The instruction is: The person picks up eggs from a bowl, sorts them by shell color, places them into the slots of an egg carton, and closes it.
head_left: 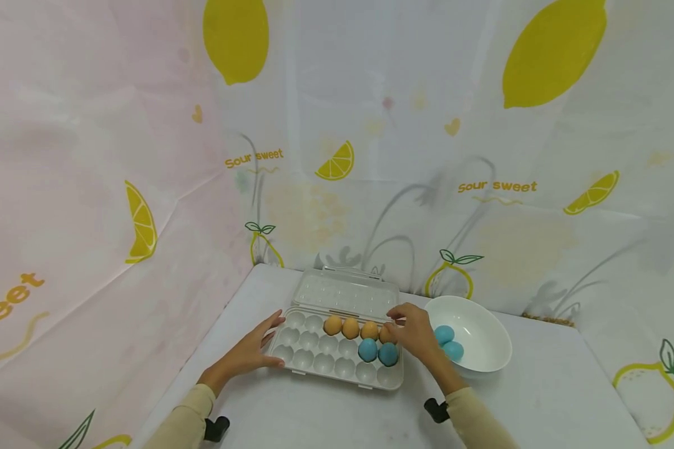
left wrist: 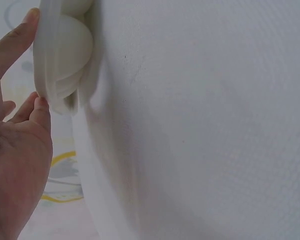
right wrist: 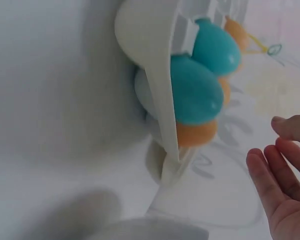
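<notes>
A clear plastic egg carton point(head_left: 324, 362) lies on the table with its lid point(head_left: 345, 292) folded back. Several orange eggs point(head_left: 351, 328) fill the right part of its back row, and two blue eggs point(head_left: 367, 350) sit in the middle row at the right. At the carton's left end, my left hand point(head_left: 248, 352) touches the rim with spread thumb and fingers point(left wrist: 40, 112). Just over the back right corner hovers my right hand point(head_left: 418, 330), overlapping the last orange egg; in the right wrist view its fingers point(right wrist: 270, 175) are apart from the eggs and hold nothing.
A white bowl point(head_left: 485, 340) stands right of the carton, close to my right forearm, with two blue eggs point(head_left: 453, 350) inside. The white table point(head_left: 314, 418) ends at a lemon-print backdrop point(head_left: 371, 206) behind and to the left.
</notes>
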Motion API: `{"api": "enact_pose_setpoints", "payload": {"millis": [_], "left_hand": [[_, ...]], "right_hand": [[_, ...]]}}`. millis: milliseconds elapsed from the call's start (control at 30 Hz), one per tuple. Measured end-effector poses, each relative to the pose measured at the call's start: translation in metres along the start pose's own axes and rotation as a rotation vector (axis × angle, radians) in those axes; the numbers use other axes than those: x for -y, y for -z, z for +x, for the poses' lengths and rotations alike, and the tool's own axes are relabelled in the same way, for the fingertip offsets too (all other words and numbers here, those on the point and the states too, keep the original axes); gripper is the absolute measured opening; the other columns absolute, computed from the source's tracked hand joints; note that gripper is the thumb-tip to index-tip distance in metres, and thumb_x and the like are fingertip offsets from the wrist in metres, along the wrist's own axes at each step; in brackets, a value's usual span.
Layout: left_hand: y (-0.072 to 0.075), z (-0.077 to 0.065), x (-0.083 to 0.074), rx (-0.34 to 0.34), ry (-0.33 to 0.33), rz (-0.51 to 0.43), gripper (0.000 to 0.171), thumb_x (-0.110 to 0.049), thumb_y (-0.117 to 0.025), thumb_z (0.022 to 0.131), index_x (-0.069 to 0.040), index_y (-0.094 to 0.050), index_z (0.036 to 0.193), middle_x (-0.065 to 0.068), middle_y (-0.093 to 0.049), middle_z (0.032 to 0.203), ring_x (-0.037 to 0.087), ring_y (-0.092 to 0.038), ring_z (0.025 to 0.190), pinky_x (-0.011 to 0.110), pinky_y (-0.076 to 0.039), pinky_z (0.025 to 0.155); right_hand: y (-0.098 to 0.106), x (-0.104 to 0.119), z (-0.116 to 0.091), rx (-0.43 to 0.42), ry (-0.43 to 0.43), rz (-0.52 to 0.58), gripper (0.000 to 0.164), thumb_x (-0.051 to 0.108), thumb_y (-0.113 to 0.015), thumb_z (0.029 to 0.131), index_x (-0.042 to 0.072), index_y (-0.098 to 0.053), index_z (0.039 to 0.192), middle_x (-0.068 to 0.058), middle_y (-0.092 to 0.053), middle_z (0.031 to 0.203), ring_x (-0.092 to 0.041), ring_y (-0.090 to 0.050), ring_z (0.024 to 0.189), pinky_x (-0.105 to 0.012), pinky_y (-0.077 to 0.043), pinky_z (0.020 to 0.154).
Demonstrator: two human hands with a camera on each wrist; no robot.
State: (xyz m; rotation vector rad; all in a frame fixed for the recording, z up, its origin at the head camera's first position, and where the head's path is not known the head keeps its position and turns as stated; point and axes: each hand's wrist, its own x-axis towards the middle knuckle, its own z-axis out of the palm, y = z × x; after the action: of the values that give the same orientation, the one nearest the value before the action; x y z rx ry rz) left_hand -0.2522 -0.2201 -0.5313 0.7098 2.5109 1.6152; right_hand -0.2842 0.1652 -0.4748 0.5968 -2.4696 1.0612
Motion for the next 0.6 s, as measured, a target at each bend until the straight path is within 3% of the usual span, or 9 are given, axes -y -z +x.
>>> {"api": "enact_pose_setpoints", "payload": {"millis": [167, 267, 600], "left_hand": [[0.002, -0.004, -0.022, 0.002, -0.001, -0.013, 0.108, 0.004, -0.085, 0.067, 0.008, -0.016, 0.151, 0.031, -0.031, 0.149, 0.045, -0.025, 0.14, 0.056, -0.028, 0.112], [0.002, -0.004, -0.025, 0.011, 0.003, -0.015, 0.107, 0.004, -0.084, 0.068, 0.008, -0.016, 0.151, 0.032, -0.03, 0.149, 0.045, -0.024, 0.14, 0.056, -0.027, 0.113], [0.0, 0.002, 0.009, 0.007, 0.003, 0.028, 0.114, -0.002, -0.087, 0.067, 0.001, -0.013, 0.154, 0.026, -0.031, 0.151, 0.04, -0.025, 0.142, 0.05, -0.029, 0.114]], "right_hand": [[0.023, -0.007, 0.011, -0.023, 0.008, -0.039, 0.019, -0.005, -0.08, 0.074, -0.003, -0.07, 0.09, -0.014, -0.068, 0.086, -0.029, -0.069, 0.082, -0.036, -0.063, 0.07], [0.038, -0.012, 0.019, -0.026, -0.001, -0.066, 0.019, -0.004, -0.079, 0.075, -0.005, -0.07, 0.092, -0.015, -0.069, 0.089, -0.03, -0.068, 0.083, -0.038, -0.063, 0.071], [0.078, -0.046, 0.04, 0.003, -0.081, -0.155, 0.019, 0.001, -0.077, 0.078, -0.007, -0.07, 0.093, -0.019, -0.069, 0.089, -0.033, -0.068, 0.08, -0.045, -0.061, 0.07]]}}
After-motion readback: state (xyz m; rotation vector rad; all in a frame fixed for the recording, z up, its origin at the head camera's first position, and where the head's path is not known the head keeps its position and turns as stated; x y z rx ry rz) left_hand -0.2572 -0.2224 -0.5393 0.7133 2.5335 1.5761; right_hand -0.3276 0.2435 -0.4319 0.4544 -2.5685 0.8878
